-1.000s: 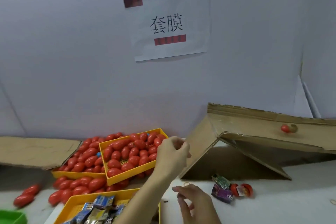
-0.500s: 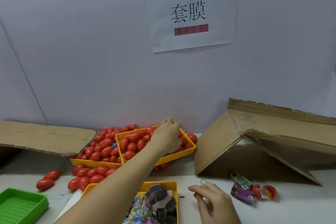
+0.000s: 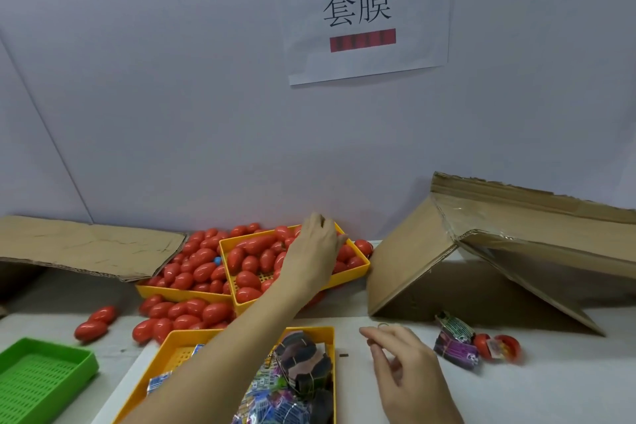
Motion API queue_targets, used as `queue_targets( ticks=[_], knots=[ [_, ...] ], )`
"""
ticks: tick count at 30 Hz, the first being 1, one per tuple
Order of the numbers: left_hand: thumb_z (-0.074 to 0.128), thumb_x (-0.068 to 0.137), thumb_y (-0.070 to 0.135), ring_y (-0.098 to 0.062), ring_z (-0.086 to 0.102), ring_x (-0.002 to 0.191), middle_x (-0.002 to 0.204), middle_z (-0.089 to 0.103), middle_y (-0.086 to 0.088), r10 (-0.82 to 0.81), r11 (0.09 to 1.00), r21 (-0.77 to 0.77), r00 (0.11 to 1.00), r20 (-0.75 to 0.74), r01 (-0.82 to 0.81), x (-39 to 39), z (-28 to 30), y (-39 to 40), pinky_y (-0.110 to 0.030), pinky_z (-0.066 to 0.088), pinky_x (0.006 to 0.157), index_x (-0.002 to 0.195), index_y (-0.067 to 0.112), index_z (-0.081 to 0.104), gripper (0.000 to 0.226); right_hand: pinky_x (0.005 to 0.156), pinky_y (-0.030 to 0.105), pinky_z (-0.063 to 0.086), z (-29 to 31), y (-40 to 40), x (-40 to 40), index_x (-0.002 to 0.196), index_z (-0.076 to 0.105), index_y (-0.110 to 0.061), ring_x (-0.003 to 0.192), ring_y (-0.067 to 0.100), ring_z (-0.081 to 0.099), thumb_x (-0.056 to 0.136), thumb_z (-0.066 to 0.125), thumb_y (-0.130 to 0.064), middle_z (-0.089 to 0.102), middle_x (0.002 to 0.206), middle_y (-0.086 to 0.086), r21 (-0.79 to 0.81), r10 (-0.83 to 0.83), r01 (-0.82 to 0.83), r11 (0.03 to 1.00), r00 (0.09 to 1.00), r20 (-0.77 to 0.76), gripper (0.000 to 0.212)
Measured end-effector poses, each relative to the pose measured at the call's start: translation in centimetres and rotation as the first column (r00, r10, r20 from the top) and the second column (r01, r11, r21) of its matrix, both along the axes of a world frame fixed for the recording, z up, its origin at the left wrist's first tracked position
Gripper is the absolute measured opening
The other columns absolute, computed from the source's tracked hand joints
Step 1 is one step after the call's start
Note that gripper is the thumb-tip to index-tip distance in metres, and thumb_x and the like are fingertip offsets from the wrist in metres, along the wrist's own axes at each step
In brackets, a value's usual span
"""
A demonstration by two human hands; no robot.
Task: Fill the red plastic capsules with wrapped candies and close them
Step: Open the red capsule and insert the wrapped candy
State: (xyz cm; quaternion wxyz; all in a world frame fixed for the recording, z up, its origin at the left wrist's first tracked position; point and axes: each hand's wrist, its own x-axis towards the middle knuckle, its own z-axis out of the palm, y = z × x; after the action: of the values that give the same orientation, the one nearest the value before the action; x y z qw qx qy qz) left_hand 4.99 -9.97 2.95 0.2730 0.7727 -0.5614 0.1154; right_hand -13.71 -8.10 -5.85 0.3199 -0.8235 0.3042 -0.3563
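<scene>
I send my left hand (image 3: 315, 256) up to the capsule tray (image 3: 354, 272) at 12 o'clock to fetch one; can't tell if it grasps any. My right hand (image 3: 401, 360) waits loose, empty, beside the candy tray (image 3: 327, 332) at 6.

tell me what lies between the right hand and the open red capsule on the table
In the head view, a purple wrapped candy bundle lies between the right hand and the open red plastic capsule, touching the capsule.
</scene>
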Motion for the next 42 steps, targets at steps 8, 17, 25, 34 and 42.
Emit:
queue_targets(
  ticks=[8, 17, 25, 34, 42],
  knots=[
    [0.051, 0.097, 0.039, -0.012, 0.07, 0.069, 0.078, 0.071, 0.009, -0.259, 0.95, -0.309, 0.691, -0.674, 0.055, -7.0, -2.0, 8.7, -0.024, 0.058, 0.059, 0.09, 0.025, 0.067, 0.023, 0.071, 0.019, 0.054, 1.3, 1.3, 0.3, 0.127, 0.041, -0.047, 0.103, -0.009, 0.054, 0.081, 0.075, -0.019, 0.057, 0.112, -0.028, 0.099, 0.002, -0.025, 0.995, 0.975, 0.221, 0.064],
    [0.058, 0.082, 0.058, -0.003, 0.069, 0.067, 0.07, 0.073, 0.009, -0.244, 0.957, -0.286, 0.667, -0.704, 0.048, -8.8, -3.4, 11.2, -0.012, 0.049, 0.056, 0.084, 0.03, 0.062, 0.029, 0.069, 0.0, 0.046, 1.6, 2.8, 0.2, 0.111, 0.059, -0.038, 0.082, 0.005, 0.063, 0.071, 0.072, -0.023, 0.06, 0.094, -0.029, -0.082, 0.005, 0.018, 0.997, 0.962, 0.274, 0.044],
    [0.065, 0.094, 0.022, -0.005, 0.062, 0.071, 0.076, 0.064, 0.01, 0.035, 0.977, -0.175, 0.904, -0.425, -0.12, -2.7, -3.6, 13.7, -0.025, 0.057, 0.064, 0.085, 0.021, 0.065, 0.008, 0.063, 0.008, 0.044, 1.3, 1.2, -0.1, 0.106, 0.048, -0.048, 0.092, 0.0, 0.057, 0.071, 0.064, -0.042, 0.057, 0.099, -0.026, 0.143, -0.054, 0.025, 0.989, 0.978, 0.204, 0.038],
    [0.073, 0.087, 0.029, -0.013, 0.046, 0.099, 0.101, 0.049, 0.009, 0.209, 0.918, 0.369, 0.968, -0.137, -0.146, 2.3, -3.0, 17.1, -0.025, 0.043, 0.082, 0.106, 0.024, 0.064, 0.021, 0.062, 0.013, 0.044, 0.5, 0.6, -0.2, 0.127, 0.06, -0.019, 0.092, 0.005, 0.052, 0.085, 0.071, -0.024, 0.057, 0.101, -0.014, 0.089, -0.086, 0.089, 0.992, 0.996, -0.034, 0.044],
    [0.069, 0.091, 0.016, -0.009, 0.06, 0.07, 0.076, 0.067, 0.004, 0.27, 0.96, 0.146, 0.924, -0.273, -0.237, 2.5, -2.7, 16.8, -0.023, 0.049, 0.059, 0.076, 0.015, 0.07, 0.015, 0.077, 0.015, 0.047, 0.5, 0.5, -0.3, 0.135, 0.055, -0.016, 0.105, 0.01, 0.053, 0.089, 0.066, -0.025, 0.061, 0.124, -0.002, 0.11, -0.056, 0.067, 0.992, 0.994, -0.095, 0.048]
  ],
)
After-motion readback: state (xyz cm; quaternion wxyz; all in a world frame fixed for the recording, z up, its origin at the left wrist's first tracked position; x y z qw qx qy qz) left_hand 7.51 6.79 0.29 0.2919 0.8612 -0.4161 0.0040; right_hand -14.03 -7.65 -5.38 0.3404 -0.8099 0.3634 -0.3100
